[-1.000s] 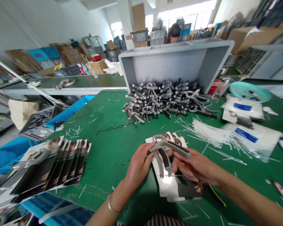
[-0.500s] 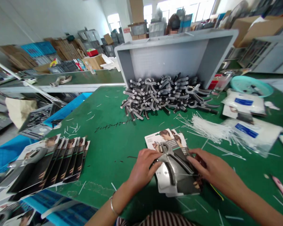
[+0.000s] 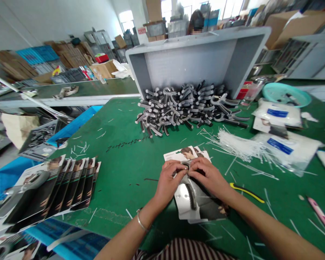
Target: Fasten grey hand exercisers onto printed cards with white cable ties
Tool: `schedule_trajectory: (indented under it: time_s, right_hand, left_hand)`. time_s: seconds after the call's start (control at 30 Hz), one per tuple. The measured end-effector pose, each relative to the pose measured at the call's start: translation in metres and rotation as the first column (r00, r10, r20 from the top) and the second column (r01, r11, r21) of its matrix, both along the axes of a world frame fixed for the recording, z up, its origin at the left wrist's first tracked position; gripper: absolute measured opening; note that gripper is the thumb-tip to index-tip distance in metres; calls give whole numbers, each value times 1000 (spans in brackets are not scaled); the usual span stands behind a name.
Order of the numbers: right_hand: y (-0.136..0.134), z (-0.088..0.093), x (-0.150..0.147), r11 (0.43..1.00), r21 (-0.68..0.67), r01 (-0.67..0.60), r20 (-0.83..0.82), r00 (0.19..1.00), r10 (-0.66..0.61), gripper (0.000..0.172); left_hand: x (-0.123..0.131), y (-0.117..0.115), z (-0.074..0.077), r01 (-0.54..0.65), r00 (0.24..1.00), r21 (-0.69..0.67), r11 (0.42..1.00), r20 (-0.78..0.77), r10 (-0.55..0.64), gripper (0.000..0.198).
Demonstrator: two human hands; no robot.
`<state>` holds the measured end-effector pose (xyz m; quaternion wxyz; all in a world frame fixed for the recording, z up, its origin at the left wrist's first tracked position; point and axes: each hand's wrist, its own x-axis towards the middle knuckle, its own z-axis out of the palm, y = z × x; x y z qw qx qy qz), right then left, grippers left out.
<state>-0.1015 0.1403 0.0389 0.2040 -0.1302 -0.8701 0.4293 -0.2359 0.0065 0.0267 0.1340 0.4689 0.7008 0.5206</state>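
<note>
- The gray plastic bin [image 3: 195, 61] is lying tipped on its side at the top center of the frame, with its open mouth facing the person and a heap of gray-and-black hand grip trainers [image 3: 186, 108] spilling from it onto the green table [image 3: 124, 173].
- The teal dish [image 3: 285, 94] is sitting at the upper right, holding a few small dark pieces that are too small to make out.
- Two clear bags [image 3: 277, 115] with blue labels are lying at the right, beside a loose spread of white plastic ties [image 3: 238, 148].
- The left hand [image 3: 169, 178] is curling around one hand grip trainer [image 3: 191, 193] at lower center, its fingers wrapped over the top.
- The right hand [image 3: 207, 175] is closing on the same trainer from the other side, its fingertips meeting those of the left hand, so both hands are grasping it firmly.
- The trainer is lying on a printed card [image 3: 186, 206], its dark handle showing below the hands.
- A stack of overlapping cards [image 3: 70, 184] is fanning out at the lower left, well apart from the hands.
- A yellow-handled tool [image 3: 246, 192] is lying to the right of the right hand.
</note>
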Motion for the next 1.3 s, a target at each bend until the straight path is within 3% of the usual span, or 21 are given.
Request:
schedule_trajectory:
  time_s: [0.2,0.37,0.5,0.83,1.07,1.2,1.3]
  right_hand:
    - [1,6,7,996,-93,14,59,998,-9,19]
    - [2,4,9,993,-9,-120,113,986,120,24]
    - [3,3,7,989,0,-150,121,981,149,25]
    - [2,3,4,991,2,-133,130,983,131,24]
    - [-5,1,1,999,-22,-29,79,996,30,25]
    - [-5,0,0,997,-14,-70,78,994,71,19]
    - [-6,-3,0,999,-36,-33,56,998,35,15]
  left_hand:
    - [-3,2,-3,34,999,19,999,-33,-33,7]
    - [-1,4,2,39,998,9,999,-55,-39,7]
    - [-1,3,1,45,997,18,999,-60,-44,8]
    - [3,-1,-4,13,998,46,999,-60,-11,7]
    - [3,-9,1,115,992,31,993,-60,-113,12]
    - [-1,-8,11,0,999,-19,1000,39,1,10]
    - [3,-5,22,-64,998,-34,997,-12,64,11]
